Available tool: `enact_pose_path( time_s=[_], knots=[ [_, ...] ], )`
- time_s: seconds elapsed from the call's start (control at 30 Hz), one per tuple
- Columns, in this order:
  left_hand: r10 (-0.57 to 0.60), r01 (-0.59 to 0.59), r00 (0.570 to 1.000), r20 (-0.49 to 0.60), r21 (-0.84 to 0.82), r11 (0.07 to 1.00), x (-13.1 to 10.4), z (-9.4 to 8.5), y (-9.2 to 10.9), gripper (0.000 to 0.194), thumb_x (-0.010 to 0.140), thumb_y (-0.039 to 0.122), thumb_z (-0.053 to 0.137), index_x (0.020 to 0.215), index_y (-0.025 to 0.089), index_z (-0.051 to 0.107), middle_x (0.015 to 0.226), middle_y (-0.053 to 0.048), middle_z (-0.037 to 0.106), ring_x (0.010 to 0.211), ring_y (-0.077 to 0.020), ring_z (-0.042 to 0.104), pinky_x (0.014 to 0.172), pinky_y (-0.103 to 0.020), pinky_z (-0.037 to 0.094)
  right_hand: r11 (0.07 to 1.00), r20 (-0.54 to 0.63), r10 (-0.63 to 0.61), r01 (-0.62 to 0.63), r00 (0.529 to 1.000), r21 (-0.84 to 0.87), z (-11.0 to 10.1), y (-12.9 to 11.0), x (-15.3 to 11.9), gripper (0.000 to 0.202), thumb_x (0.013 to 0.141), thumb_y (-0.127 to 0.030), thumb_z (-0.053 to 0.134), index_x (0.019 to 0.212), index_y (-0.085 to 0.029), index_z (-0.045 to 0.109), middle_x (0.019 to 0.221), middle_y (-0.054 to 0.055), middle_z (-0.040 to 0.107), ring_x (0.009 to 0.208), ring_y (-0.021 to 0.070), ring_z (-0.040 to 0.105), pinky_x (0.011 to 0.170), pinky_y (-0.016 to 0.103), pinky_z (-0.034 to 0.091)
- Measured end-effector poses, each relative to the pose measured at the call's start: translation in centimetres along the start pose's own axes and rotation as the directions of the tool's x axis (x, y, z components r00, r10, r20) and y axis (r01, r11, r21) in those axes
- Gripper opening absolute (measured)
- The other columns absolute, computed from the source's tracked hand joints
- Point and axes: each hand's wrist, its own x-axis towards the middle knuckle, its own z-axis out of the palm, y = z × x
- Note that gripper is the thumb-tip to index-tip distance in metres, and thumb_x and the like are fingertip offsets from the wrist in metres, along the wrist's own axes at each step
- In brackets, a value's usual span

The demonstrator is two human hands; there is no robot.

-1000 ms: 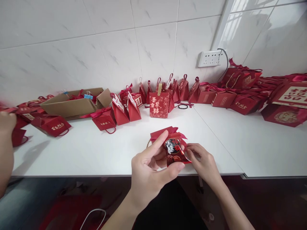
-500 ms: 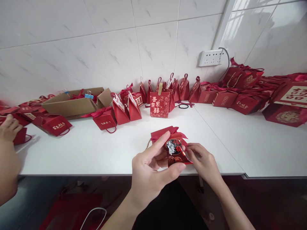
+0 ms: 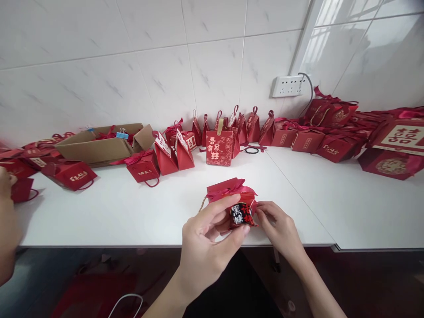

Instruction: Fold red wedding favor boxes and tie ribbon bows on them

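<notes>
My left hand [image 3: 208,243] is closed around a small wrapped candy [image 3: 241,214], its glossy red wrapper bearing a black oval and white and red lettering. Thumb and fingers of my right hand [image 3: 281,227] pinch at the wrapper's right edge. Directly behind the candy sits a red gift box [image 3: 222,187] with a red ribbon bow on top and a twisted cord at its left side. The candy and my left fingers hide most of that box's front.
Red gift boxes line the wall, including a flat-fronted one [image 3: 218,149] with gold lettering. An open cardboard box [image 3: 96,152] stands left; stacked boxes [image 3: 391,163] stand right. A black ring [image 3: 251,150] lies on the white table [image 3: 172,216]. Another person's arm [image 3: 8,225] enters at left.
The candy has turned so its printed face shows more squarely. Both hands stay around it. The other person's hand at left has shifted farther out of view.
</notes>
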Motion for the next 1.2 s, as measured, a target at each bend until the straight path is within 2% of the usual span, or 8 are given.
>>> enact_pose_path(
  time_s=[0.2,0.33,0.47,0.6,0.77,0.87,1.07,1.2],
  knots=[
    [-0.037,0.035,0.999,-0.007,-0.237,0.971,0.5,-0.9,-0.4,0.051,0.067,0.021,0.079,0.115,0.024,0.064,0.105,-0.009,0.072,0.095,-0.0259,0.069,0.08,-0.031,0.061,1.0,-0.006,-0.006,0.006,1.0,-0.005,-0.1,-0.1,-0.1,0.024,0.088,-0.034,0.043,0.08,-0.022,0.062,0.098,0.007,0.067,0.089,0.0201,0.065,0.077,0.032,0.051],
    [-0.057,0.042,0.998,-0.038,-0.305,0.951,0.9,-1.5,-0.3,0.053,0.064,0.029,0.081,0.114,0.025,0.064,0.113,-0.01,0.069,0.097,-0.0286,0.068,0.082,-0.033,0.061,1.0,-0.006,-0.004,0.004,1.0,-0.017,-0.1,0.0,-0.1,0.024,0.088,-0.035,0.044,0.08,-0.022,0.062,0.098,0.007,0.067,0.087,0.0201,0.065,0.075,0.032,0.052],
    [-0.033,0.01,0.998,-0.062,-0.338,0.941,0.9,-1.5,-0.2,0.049,0.065,0.028,0.081,0.111,0.029,0.065,0.113,-0.007,0.07,0.096,-0.0261,0.069,0.076,-0.028,0.061,1.0,-0.004,0.01,-0.01,1.0,-0.024,-0.1,0.1,-0.1,0.025,0.087,-0.037,0.045,0.08,-0.022,0.063,0.099,0.007,0.067,0.086,0.0201,0.066,0.074,0.032,0.052],
    [0.004,-0.024,0.999,-0.052,-0.375,0.927,0.8,-1.5,-0.2,0.044,0.068,0.021,0.079,0.108,0.033,0.065,0.112,-0.002,0.07,0.096,-0.0236,0.069,0.08,-0.028,0.06,1.0,-0.004,0.009,-0.009,1.0,-0.017,-0.1,0.1,-0.2,0.024,0.087,-0.037,0.045,0.078,-0.022,0.063,0.099,0.007,0.067,0.086,0.0202,0.065,0.073,0.031,0.052],
    [0.022,-0.047,0.997,-0.081,-0.333,0.942,0.8,-1.7,-0.4,0.044,0.065,0.021,0.081,0.105,0.032,0.065,0.109,-0.002,0.071,0.093,-0.0257,0.07,0.078,-0.033,0.062,1.0,-0.014,-0.004,0.003,1.0,-0.016,-0.1,0.0,-0.1,0.025,0.087,-0.037,0.045,0.078,-0.022,0.062,0.098,0.007,0.067,0.086,0.0207,0.065,0.073,0.032,0.052],
    [0.049,-0.078,0.991,-0.126,-0.238,0.968,0.5,-1.5,-0.5,0.045,0.068,0.019,0.079,0.109,0.029,0.064,0.106,-0.004,0.072,0.094,-0.025,0.07,0.076,-0.031,0.062,1.0,-0.008,0.0,0.0,1.0,-0.026,-0.1,0.1,-0.2,0.025,0.087,-0.038,0.045,0.08,-0.023,0.063,0.099,0.007,0.067,0.086,0.0205,0.065,0.073,0.032,0.052],
    [0.079,-0.097,0.951,-0.3,-0.046,0.994,-0.4,-0.5,0.2,0.043,0.071,0.01,0.074,0.11,0.023,0.065,0.097,-0.003,0.074,0.089,-0.0205,0.071,0.075,-0.025,0.062,1.0,-0.002,0.001,-0.001,1.0,-0.031,0.0,0.4,-0.3,0.025,0.088,-0.038,0.045,0.081,-0.023,0.063,0.1,0.006,0.067,0.088,0.0206,0.065,0.074,0.032,0.052],
    [0.094,-0.117,0.963,-0.251,-0.078,0.99,-0.5,-0.8,0.0,0.039,0.072,0.012,0.074,0.107,0.025,0.065,0.101,-0.003,0.073,0.094,-0.0218,0.07,0.08,-0.028,0.061,1.0,-0.006,0.002,-0.003,1.0,-0.031,0.0,0.4,-0.3,0.025,0.088,-0.038,0.045,0.081,-0.023,0.063,0.1,0.006,0.067,0.088,0.0207,0.065,0.075,0.032,0.052]
  ],
)
